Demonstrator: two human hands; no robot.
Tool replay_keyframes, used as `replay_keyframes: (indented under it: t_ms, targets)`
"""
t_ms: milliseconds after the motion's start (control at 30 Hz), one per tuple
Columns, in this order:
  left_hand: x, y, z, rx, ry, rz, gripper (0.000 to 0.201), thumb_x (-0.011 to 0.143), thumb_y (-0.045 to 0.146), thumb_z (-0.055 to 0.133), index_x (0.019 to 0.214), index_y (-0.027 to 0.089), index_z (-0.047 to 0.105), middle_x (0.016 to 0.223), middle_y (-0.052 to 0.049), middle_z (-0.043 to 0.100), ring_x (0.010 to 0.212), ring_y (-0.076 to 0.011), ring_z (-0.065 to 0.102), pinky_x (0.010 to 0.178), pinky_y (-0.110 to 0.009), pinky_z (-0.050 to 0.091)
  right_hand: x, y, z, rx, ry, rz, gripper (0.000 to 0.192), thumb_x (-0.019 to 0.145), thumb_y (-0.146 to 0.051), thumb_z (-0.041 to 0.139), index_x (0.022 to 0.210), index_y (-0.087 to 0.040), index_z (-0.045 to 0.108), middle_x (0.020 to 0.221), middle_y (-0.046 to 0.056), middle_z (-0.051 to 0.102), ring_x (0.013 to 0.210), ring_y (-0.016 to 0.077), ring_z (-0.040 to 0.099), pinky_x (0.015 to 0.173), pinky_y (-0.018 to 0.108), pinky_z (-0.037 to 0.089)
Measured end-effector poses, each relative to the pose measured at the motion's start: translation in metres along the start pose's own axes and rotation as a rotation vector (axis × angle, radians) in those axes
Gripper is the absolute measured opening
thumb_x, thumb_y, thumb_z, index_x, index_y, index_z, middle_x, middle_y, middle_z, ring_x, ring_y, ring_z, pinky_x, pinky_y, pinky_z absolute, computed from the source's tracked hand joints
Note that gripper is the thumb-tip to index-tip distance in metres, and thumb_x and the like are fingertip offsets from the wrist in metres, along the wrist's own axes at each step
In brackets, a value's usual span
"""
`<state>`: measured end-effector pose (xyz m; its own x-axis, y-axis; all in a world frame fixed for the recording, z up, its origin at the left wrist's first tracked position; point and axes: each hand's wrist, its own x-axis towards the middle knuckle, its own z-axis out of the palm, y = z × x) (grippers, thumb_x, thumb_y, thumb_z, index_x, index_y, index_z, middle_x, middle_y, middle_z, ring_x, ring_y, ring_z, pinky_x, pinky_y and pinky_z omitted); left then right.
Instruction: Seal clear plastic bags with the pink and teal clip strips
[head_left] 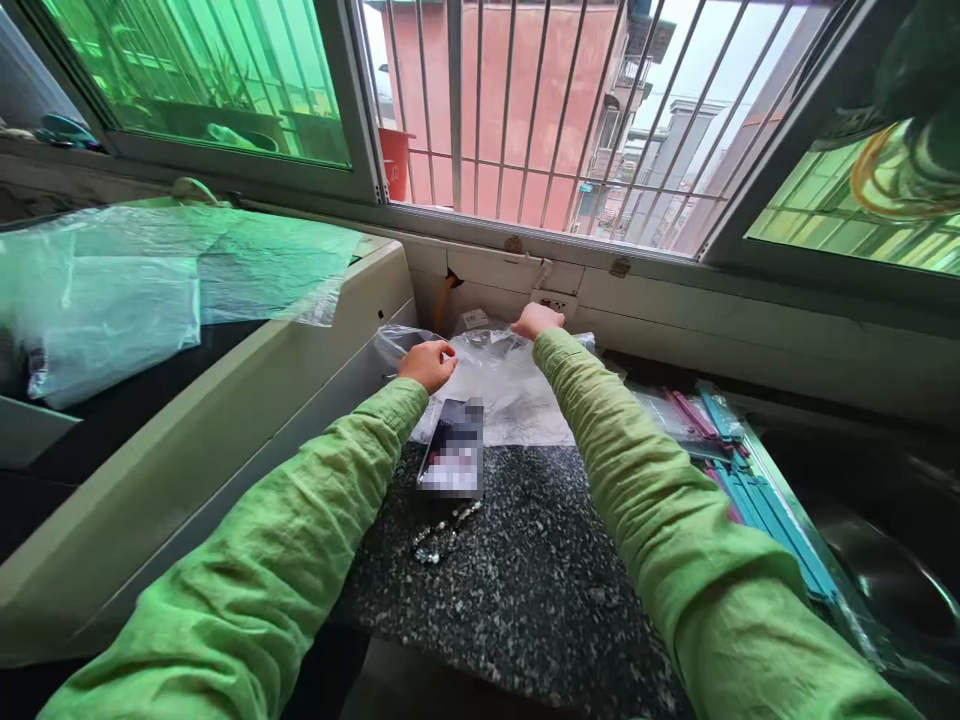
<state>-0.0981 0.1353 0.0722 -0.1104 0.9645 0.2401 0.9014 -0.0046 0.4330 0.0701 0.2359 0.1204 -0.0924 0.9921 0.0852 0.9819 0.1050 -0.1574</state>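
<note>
A crumpled clear plastic bag is spread over the far part of the dark speckled counter. At its left side my left hand is closed, thumb and fingertips pinching the plastic. My right hand is farther back, close to the wall, with its fingers curled down on the bag's far edge; the fingertips are hidden. Just in front of my left hand a phone lies on the counter, its screen blurred out. A beaded strap trails from the phone's near end.
To the right are several teal and pink strips in clear wrapping, beside a dark metal sink. A pale-edged machine on the left has plastic sheets on it. A wall socket and a barred window are behind.
</note>
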Motion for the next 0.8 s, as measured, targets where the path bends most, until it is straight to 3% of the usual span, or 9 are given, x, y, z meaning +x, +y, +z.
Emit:
replay_keyframes:
  t_ms: [167,367,600,700,800]
  targets:
    - [0.004,0.005,0.003,-0.028,0.016,0.016,0.027,0.070,0.033,0.048,0.085,0.017,0.064,0.075,-0.005,0.061,0.071,-0.0175,0.055,0.062,-0.026,0.039,0.000,-0.010,-0.007,0.065,0.037,-0.083,0.018,0.070,-0.025,0.052,0.079,-0.013,0.061,0.079,0.009,0.063,0.076,0.0164,0.056,0.067,0.026,0.042]
    - [0.005,0.014,0.004,-0.128,0.089,0.026,0.027,0.070,0.033,0.048,0.085,0.017,0.062,0.074,-0.005,0.060,0.071,-0.0177,0.054,0.063,-0.027,0.040,-0.020,-0.005,-0.046,0.382,0.300,-0.330,0.014,0.066,-0.023,0.047,0.064,-0.014,0.057,0.062,0.001,0.055,0.059,0.0105,0.047,0.057,0.022,0.037]
    - [-0.005,0.024,-0.011,-0.222,0.216,0.070,0.023,0.070,0.029,0.046,0.079,0.015,0.062,0.072,-0.005,0.058,0.066,-0.0150,0.051,0.064,-0.026,0.040,-0.093,0.044,-0.084,0.783,0.331,-0.526,0.009,0.062,-0.021,0.050,0.058,-0.014,0.050,0.054,-0.003,0.046,0.052,0.0062,0.039,0.051,0.020,0.032]
    - [-0.012,0.035,-0.021,-0.280,0.308,0.124,0.024,0.070,0.028,0.045,0.081,0.014,0.061,0.070,-0.004,0.057,0.064,-0.0133,0.049,0.065,-0.024,0.040,-0.127,0.068,-0.092,0.755,0.331,-0.536,0.011,0.064,-0.024,0.051,0.060,-0.014,0.051,0.056,-0.003,0.048,0.054,0.0069,0.041,0.053,0.021,0.034]
    - [-0.022,0.055,-0.031,-0.369,0.369,0.208,0.030,0.071,0.029,0.045,0.090,0.012,0.060,0.062,-0.001,0.051,0.058,-0.0106,0.045,0.061,-0.022,0.039,-0.157,0.091,-0.100,0.587,0.350,-0.540,0.012,0.067,-0.026,0.049,0.063,-0.015,0.053,0.060,-0.001,0.051,0.060,0.0093,0.045,0.059,0.024,0.038]
